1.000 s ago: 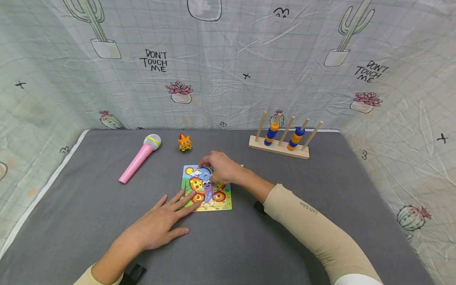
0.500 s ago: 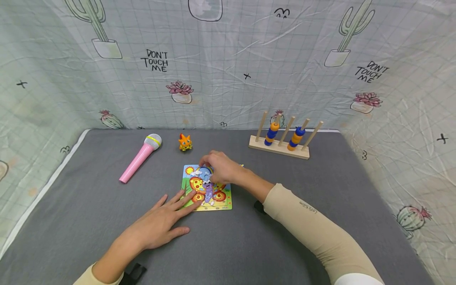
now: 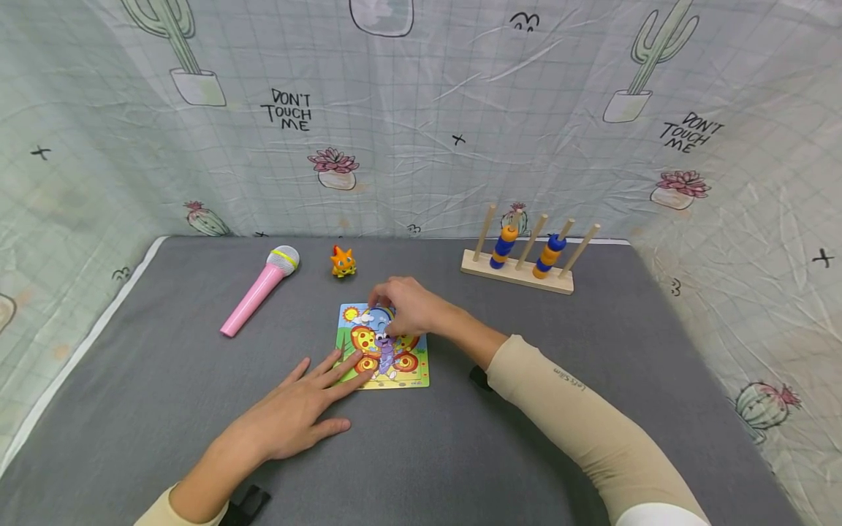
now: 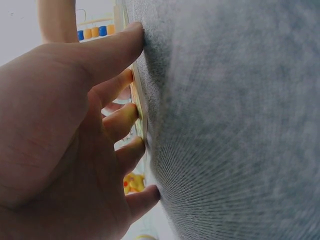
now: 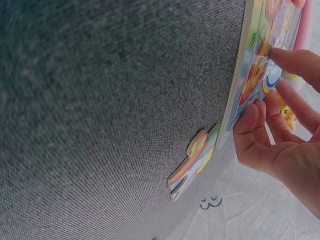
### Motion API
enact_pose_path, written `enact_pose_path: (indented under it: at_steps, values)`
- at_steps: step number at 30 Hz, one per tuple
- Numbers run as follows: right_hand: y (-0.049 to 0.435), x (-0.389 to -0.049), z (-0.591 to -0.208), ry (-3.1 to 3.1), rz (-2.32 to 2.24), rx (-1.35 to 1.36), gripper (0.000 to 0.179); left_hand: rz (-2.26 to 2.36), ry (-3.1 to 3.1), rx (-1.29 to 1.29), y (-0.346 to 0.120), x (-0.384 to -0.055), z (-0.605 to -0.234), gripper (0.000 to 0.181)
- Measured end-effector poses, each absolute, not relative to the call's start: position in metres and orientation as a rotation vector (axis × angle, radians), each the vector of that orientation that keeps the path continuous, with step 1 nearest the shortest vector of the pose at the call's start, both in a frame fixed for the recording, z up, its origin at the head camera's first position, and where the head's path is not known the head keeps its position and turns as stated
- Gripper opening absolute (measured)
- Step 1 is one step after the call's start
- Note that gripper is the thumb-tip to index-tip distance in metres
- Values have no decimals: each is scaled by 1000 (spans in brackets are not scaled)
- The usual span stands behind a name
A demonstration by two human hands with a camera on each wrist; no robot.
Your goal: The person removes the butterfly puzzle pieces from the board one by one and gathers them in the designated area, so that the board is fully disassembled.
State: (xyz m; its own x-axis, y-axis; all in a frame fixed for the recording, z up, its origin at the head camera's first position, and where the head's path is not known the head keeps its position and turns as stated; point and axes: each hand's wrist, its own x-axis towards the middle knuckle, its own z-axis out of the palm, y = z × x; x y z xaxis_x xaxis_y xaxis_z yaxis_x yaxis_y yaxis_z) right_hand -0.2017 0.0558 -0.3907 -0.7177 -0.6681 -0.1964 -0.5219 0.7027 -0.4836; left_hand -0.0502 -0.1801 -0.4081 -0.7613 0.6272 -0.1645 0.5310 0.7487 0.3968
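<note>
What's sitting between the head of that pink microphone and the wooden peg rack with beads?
A small orange toy figure, nearer the microphone than the rack. The head view shows it, with bare grey tabletop beyond.

Tabletop (image 3: 460, 453): matt grey woven cloth, coarse texture up close. Puzzle board (image 3: 388, 363): smooth printed face, slight sheen, pale wood-like edge; loose puzzle piece (image 5: 196, 161) has the same look. Far left, microphone (image 3: 255, 298): smooth pink plastic handle. Far side, figurine (image 3: 343, 264): shiny orange plastic. Far right, peg rack (image 3: 516, 273): pale bare wood; beads (image 3: 503, 248) smooth, glossy. Backdrop (image 3: 395, 95): thin creased sheet, faint sheen. Sleeve (image 3: 566, 409) on right: smooth beige fabric.
</note>
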Motion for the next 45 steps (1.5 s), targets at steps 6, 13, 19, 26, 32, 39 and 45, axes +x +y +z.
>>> enact_pose_path:
  at_steps: [6, 13, 19, 26, 32, 39, 45]
  values:
    - [55, -200, -391, 2568, -561, -924, 47, 477, 2661, 903, -180, -50, -407, 68]
    - [54, -197, -394, 2594, -521, -952, 48, 476, 2670, 907, -180, -48, -407, 68]
    - [53, -196, -398, 2621, -470, -987, 49, 478, 2670, 909, -180, -48, -408, 68]
    - [52, -197, -398, 2612, -428, -1041, 49, 473, 2669, 912, -180, -48, -409, 69]
    - [56, -202, -398, 2610, -524, -1039, 41, 457, 2680, 914, -180, -49, -410, 68]
    - [59, -204, -396, 2556, -509, -1048, 44, 458, 2685, 919, -180, -48, -411, 68]
    - [59, -206, -394, 2529, -488, -1041, 42, 455, 2684, 914, -181, -49, -411, 68]
